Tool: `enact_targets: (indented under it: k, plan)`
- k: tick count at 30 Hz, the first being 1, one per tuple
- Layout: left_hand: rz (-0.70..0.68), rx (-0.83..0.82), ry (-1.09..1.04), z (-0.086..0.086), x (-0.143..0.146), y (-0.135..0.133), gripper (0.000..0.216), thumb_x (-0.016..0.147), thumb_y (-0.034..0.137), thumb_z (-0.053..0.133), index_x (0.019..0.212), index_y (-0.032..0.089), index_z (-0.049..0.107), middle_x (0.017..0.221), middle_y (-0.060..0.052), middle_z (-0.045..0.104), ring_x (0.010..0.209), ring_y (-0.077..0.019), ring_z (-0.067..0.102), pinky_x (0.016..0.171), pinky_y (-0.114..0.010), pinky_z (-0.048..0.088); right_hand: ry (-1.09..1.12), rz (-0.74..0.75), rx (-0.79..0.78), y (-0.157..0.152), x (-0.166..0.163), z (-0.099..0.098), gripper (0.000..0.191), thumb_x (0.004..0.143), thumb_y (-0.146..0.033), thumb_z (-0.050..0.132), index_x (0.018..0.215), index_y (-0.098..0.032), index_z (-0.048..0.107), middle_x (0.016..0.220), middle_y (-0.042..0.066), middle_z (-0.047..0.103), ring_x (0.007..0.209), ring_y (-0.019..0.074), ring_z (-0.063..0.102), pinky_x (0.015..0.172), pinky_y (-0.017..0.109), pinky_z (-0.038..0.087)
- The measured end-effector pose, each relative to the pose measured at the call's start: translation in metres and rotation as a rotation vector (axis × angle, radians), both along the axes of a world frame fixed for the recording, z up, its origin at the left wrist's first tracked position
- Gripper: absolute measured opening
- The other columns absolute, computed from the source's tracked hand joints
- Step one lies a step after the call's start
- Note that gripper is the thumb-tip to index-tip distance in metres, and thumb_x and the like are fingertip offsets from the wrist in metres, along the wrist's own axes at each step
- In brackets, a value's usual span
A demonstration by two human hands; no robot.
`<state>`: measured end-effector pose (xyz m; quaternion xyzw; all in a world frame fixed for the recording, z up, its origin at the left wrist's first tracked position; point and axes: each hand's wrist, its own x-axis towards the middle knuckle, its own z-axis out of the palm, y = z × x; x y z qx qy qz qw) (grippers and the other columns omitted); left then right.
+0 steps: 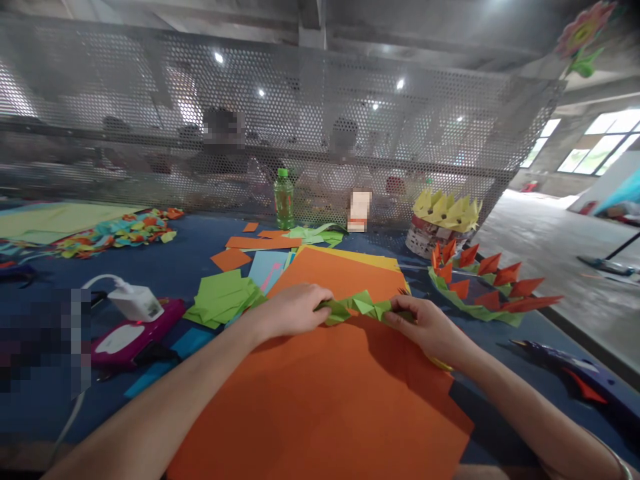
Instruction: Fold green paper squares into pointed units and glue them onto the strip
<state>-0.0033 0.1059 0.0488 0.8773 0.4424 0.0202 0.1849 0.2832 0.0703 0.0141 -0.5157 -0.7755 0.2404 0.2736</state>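
Observation:
A folded green paper strip (363,304) with pointed folds stretches between my two hands, just over a large orange paper sheet (325,393). My left hand (300,310) pinches its left end between thumb and fingers. At the other end, my right hand (417,320) grips the strip in the same way. Some yellow paper shows beneath my right wrist. More orange paper (345,270) lies behind the strip, on top of yellow sheets. My fingers hide both ends of the strip.
Green paper squares (223,297) and a magenta power strip (140,333) lie left. A glue gun (575,373) rests at right, near an orange-and-green paper crown (480,307) and a yellow-topped one (445,213). A green bottle (284,200) stands before the perforated metal screen (310,127).

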Motion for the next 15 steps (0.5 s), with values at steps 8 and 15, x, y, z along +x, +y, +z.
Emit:
enact_targets:
  k: [8,15]
  plan:
    - [-0.016,-0.002,0.02,0.001,0.0,-0.002,0.026,0.103,0.035,0.063,0.12,0.016,0.064,0.117,-0.008,0.067,0.097,-0.0214,0.068,0.084,-0.04,0.059,-0.006,-0.134,-0.05,0.008,0.006,-0.014,0.035,0.1,-0.038,0.064,0.127,-0.017,0.062,0.125,0.008,0.065,0.104,0.0234,0.068,0.087,0.043,0.059]
    - [-0.033,-0.009,0.026,0.002,-0.001,-0.004,0.025,0.103,0.036,0.062,0.118,0.015,0.065,0.113,-0.008,0.068,0.093,-0.0204,0.069,0.082,-0.039,0.06,-0.088,-0.143,0.052,0.001,-0.004,-0.009,0.028,0.099,-0.041,0.059,0.114,-0.019,0.067,0.098,0.005,0.072,0.086,0.0206,0.069,0.079,0.036,0.055]
